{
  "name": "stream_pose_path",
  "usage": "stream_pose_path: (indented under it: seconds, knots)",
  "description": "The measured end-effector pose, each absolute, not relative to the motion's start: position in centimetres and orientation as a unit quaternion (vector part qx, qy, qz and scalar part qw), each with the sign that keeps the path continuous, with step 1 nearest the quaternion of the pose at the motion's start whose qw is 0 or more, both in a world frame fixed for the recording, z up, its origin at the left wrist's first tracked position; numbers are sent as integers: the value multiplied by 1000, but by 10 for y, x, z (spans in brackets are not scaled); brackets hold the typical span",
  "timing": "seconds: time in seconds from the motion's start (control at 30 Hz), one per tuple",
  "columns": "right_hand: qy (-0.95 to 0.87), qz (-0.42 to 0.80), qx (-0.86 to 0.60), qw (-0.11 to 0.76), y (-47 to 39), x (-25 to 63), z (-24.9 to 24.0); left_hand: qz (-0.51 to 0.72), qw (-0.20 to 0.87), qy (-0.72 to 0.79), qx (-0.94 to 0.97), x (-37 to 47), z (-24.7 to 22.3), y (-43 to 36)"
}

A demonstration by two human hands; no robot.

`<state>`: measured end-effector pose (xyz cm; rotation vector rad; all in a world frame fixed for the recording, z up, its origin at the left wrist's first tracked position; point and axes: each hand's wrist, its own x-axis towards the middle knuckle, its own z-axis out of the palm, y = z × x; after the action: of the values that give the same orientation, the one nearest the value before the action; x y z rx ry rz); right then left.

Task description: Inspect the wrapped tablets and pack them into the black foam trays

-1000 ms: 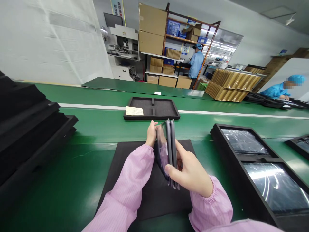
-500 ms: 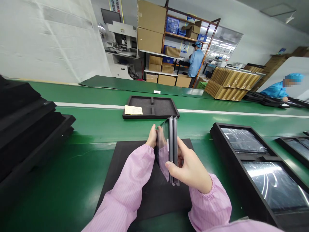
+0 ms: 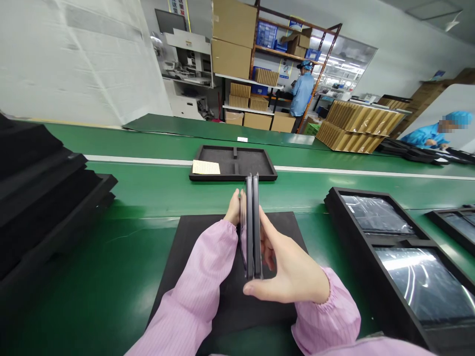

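Two thin, dark, tablet-like screen panels [image 3: 253, 227] stand upright side by side, edges towards me, above a black foam mat [image 3: 230, 311]. Clear film shows at the left panel's glossy face. My left hand [image 3: 233, 207] holds the pair from the left near the far end; its fingertips are partly hidden by the panels. My right hand [image 3: 289, 262] is curved round their near right side, fingers along the right panel's face. Its thumb sticks out just below the near lower edge.
Beyond the mat sits a black divided tray [image 3: 252, 160] with a yellow dotted label sheet [image 3: 206, 167]. Stacked black trays [image 3: 48, 198] rise at left. A tray [image 3: 367, 239] of film-covered screens lies at right. Two people in blue are farther back.
The panels have turned edge-on to me and shifted slightly left. My right thumb has come off their near edge and now lies below it.
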<state>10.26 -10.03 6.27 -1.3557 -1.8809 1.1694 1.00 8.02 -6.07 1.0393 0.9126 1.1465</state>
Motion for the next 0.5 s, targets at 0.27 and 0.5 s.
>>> stream_pose_path:
  seconds: [0.27, 0.5]
  knots:
    - [-697, 425, -510, 270, -100, 106, 61, 461, 671, 423, 399, 9, -65, 84]
    - [-690, 421, -526, 265, -99, 107, 61, 477, 642, 404, 443, 8, -74, 86]
